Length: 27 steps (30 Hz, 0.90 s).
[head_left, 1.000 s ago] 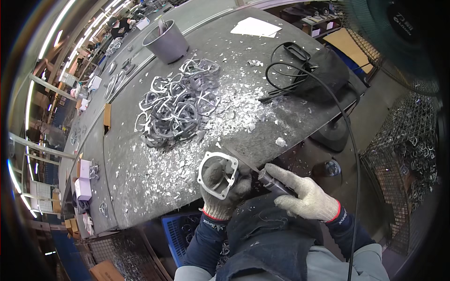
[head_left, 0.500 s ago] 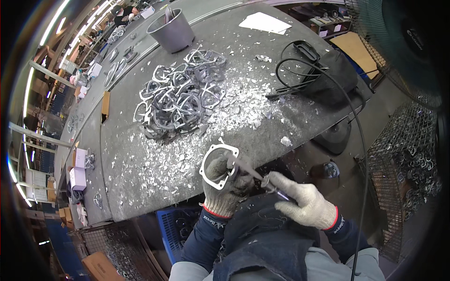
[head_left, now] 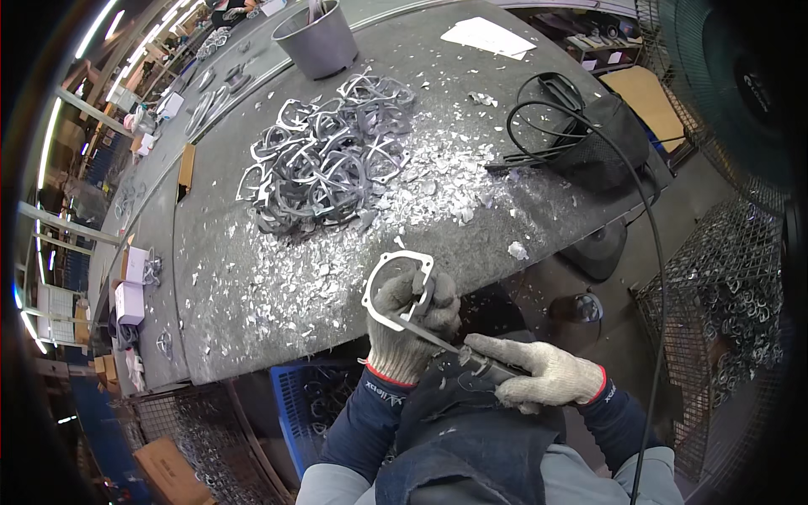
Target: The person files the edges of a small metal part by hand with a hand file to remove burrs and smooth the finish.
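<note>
My gloved left hand [head_left: 404,345] grips a thin metal ring-shaped casting [head_left: 387,321] with small lugs, holding it up just over the table's near edge. Closed around the handle of a flat grey file [head_left: 431,338] is my gloved right hand [head_left: 543,370], its index finger stretched along the tool. The file's far end meets the lower rim of the casting, close to the left fingers. Beyond them, a heap of similar castings [head_left: 316,168] lies on the grey table, with silvery metal flakes [head_left: 429,185] scattered around it.
A grey bucket [head_left: 320,46] and white paper [head_left: 488,38] are at the back. A black bag [head_left: 602,147] with a cable [head_left: 648,219] lies right, near a fan [head_left: 741,93]. Below the table sit a blue crate [head_left: 289,412] and, at right, a wire basket [head_left: 690,337] of parts.
The file has moved down from the casting's inner right side to its lower rim. My right hand has lowered slightly and turned, and the casting has tilted a little.
</note>
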Tool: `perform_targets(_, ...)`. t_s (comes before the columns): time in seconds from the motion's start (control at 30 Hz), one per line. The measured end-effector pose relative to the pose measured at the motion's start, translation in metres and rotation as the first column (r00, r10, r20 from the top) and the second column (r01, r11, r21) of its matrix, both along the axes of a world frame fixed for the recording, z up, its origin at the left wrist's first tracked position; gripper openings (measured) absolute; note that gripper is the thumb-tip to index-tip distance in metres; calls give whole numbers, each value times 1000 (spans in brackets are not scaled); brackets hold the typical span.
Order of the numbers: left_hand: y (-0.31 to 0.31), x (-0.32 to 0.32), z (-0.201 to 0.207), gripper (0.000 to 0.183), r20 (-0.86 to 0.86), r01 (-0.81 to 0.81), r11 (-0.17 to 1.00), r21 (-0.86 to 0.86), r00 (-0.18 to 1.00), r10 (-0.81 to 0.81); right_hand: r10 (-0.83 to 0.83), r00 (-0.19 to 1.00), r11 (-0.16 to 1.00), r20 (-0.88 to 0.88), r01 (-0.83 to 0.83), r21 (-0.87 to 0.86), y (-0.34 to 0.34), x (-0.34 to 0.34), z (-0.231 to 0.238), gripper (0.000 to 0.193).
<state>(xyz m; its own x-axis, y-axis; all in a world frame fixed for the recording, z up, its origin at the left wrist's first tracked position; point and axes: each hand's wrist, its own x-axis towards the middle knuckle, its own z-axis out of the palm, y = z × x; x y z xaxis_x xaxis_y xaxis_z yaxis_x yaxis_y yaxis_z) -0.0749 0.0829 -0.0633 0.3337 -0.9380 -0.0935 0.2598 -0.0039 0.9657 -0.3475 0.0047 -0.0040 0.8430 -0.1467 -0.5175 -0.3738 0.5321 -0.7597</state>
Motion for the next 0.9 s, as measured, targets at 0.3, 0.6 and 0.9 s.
perform_targets(0.3,3,-11,21,25,-453,-21,995,93,889,62,-125,990,32,68,73,-997,1,9,-16,72)
perform_targets(0.6,3,-16,29,39,-52,-33,998,44,998,35,-117,950,487,289,308,-817,11,11,-15,84)
perform_targets(0.9,-12,-16,19,38,-920,82,997,10,392,-23,-75,958,820,277,218,-530,19,0,-10,85)
